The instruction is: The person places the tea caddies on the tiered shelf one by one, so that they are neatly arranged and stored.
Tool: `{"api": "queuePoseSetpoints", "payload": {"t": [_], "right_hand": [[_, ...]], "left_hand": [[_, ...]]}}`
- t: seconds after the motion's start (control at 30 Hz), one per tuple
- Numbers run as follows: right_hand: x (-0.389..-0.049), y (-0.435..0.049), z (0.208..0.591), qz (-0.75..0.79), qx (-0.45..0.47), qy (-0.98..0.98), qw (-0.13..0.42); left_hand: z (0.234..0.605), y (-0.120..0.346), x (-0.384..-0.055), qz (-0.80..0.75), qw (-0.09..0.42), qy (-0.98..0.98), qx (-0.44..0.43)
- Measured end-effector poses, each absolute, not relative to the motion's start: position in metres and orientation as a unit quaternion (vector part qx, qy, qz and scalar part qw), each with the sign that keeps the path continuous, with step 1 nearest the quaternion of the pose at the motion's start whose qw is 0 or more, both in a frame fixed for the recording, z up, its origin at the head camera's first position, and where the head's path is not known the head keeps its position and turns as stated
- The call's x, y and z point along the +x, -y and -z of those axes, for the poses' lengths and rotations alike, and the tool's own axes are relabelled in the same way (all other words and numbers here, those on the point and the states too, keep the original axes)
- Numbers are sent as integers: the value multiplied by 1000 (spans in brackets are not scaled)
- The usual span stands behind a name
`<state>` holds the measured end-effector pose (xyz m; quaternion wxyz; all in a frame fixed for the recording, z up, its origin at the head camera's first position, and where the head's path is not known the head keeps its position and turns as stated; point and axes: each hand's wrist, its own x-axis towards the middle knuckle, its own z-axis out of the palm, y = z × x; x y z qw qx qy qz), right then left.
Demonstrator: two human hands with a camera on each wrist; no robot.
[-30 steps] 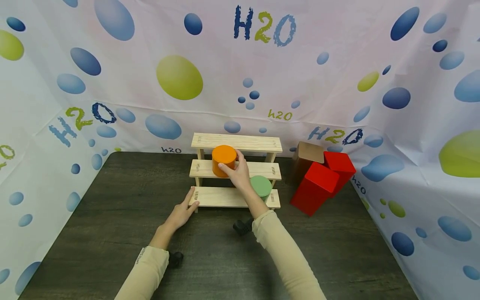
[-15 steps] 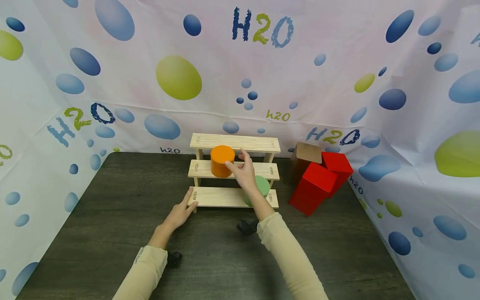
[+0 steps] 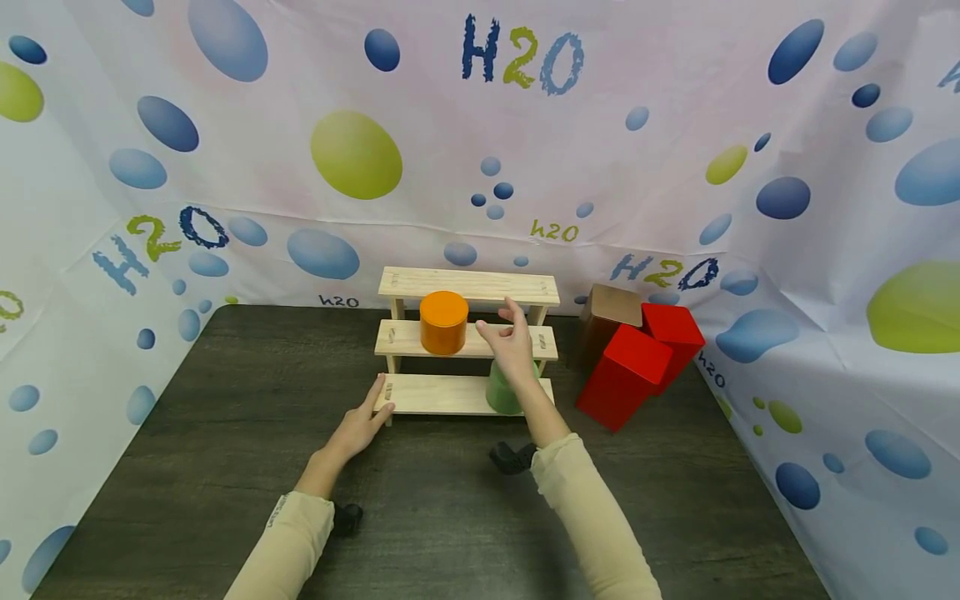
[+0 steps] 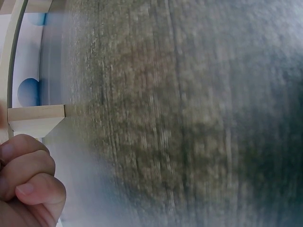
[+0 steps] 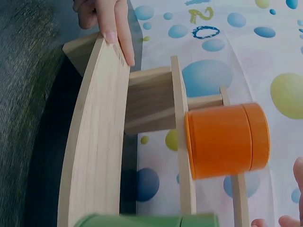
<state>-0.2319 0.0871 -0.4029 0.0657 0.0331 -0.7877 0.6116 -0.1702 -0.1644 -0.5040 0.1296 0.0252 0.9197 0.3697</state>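
An orange lidded canister (image 3: 443,323) stands on the middle board of a three-step wooden shelf (image 3: 435,393). My left hand (image 3: 358,429) grips the left end of the lowest board, with some fingers curled beside it in the left wrist view. Just right of the canister, my right hand (image 3: 512,346) is raised with thumb and fingers apart, holding nothing. A green canister (image 3: 502,392) sits at the right of the lowest board, partly hidden behind my right hand and wrist. In the right wrist view only a few fingertips (image 5: 299,175) of that hand show.
To the right of the shelf stand two red boxes (image 3: 626,375) and a brown box (image 3: 611,321), close together on the dark wooden table (image 3: 247,433). A printed sheet (image 3: 420,125) with coloured spots hangs behind and along the sides.
My right hand has let go of the orange canister and moved away to the right. The canister stays on the middle board. My left hand keeps its place on the shelf.
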Motion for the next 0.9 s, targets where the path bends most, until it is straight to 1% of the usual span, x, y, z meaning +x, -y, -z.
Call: {"api": "queuePoseSetpoints", "payload": {"t": [0.23,0.6,0.9], "right_hand": [[-229,-103,405,-586,36,804,96],[-224,-129,416,-585,9,801,126],[-217,-141,424,-585,-12,792,173]], "left_hand": [[504,164,-171,-367,135,-920,20],[504,163,-170,-369,137,-919,20],[506,164,-171,-366,135,-921,19]]}}
